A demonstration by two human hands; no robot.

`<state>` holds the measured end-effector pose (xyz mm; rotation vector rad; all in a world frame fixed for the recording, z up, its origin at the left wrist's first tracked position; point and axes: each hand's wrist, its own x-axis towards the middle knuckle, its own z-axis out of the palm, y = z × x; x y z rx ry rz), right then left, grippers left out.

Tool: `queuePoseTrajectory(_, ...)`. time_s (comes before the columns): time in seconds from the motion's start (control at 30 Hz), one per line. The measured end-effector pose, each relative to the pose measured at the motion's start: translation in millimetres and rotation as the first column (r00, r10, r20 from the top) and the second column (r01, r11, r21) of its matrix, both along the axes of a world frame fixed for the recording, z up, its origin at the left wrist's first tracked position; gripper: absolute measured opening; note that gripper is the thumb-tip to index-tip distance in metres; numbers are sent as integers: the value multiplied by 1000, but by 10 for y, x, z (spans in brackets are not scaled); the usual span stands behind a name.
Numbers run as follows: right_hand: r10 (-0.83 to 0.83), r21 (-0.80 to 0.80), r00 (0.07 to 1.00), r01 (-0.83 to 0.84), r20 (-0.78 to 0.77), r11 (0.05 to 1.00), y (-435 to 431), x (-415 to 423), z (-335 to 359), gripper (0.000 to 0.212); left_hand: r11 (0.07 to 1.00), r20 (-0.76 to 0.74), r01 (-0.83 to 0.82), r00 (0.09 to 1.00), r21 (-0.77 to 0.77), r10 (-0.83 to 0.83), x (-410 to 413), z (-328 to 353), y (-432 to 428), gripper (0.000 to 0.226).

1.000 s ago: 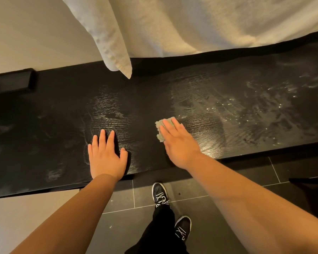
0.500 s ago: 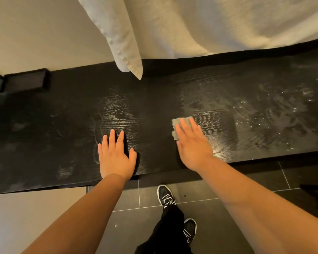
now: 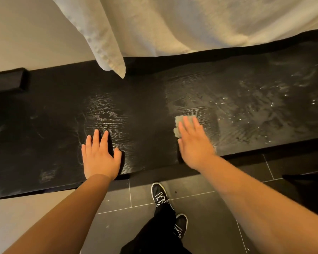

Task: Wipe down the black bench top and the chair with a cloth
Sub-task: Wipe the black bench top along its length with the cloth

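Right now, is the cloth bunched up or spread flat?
Looks bunched: the cloth shows as a small lumpy wad past the straight fingers of the right hand pressing it on the bench top; the rest is hidden.

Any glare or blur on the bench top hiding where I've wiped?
Head view: wet streaks glint on the bench top right of the cloth; the right hand looks slightly blurred, the left hand sharp; the wide-angle lens bows the bench's edge; its left end is dim.

Black wood-grained bench top (image 3: 145,99), grey-green cloth (image 3: 178,125), white bedding (image 3: 191,24), dark grey floor tiles (image 3: 200,217)
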<state>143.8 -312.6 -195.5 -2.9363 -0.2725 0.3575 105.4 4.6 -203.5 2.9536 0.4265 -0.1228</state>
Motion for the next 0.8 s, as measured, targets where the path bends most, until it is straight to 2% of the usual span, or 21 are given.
queuePoseTrajectory(0.07, 182, 9, 983, -182, 11, 983, 140, -225, -65, 66, 1000, 13, -1, 1000, 1, 1, 2, -10, 4, 69)
queuePoseTrajectory(0.13, 240, 19, 971, -240, -5, 971, -1, -264, -104, 63, 1000, 18, 6, 1000, 3, -6, 5, -15, 24, 68)
queuePoseTrajectory(0.37, -81, -44, 997, 81, -2, 996, -1138, -389, -59, 63, 1000, 9, 4, 1000, 9, -4, 7, 13, -25, 67)
queuePoseTrajectory(0.47, -209, -85, 978, 206, -22, 975, -950, -324, -16, 64, 1000, -1, -7, 1000, 22, 7, 1, 21, -68, 68)
queuePoseTrajectory(0.53, -138, -80, 990, 135, -41, 988, -561, -350, 13, 66, 1000, -7, -2, 1000, 24, 2, -12, 28, -84, 67)
queuePoseTrajectory(0.67, 185, -27, 981, -186, -57, 982, 6, -424, 1, 69, 997, 3, 76, 997, 32, -76, -14, 27, -75, 63)
queuePoseTrajectory(0.73, 273, -27, 959, -275, -70, 961, -63, -373, -54, 67, 981, 22, 188, 982, 49, -189, -1, 9, -57, 60)
queuePoseTrajectory(0.8, 279, -41, 958, -282, -70, 959, -318, -277, -60, 67, 955, 9, 291, 956, 57, -292, 27, -9, -32, 58)
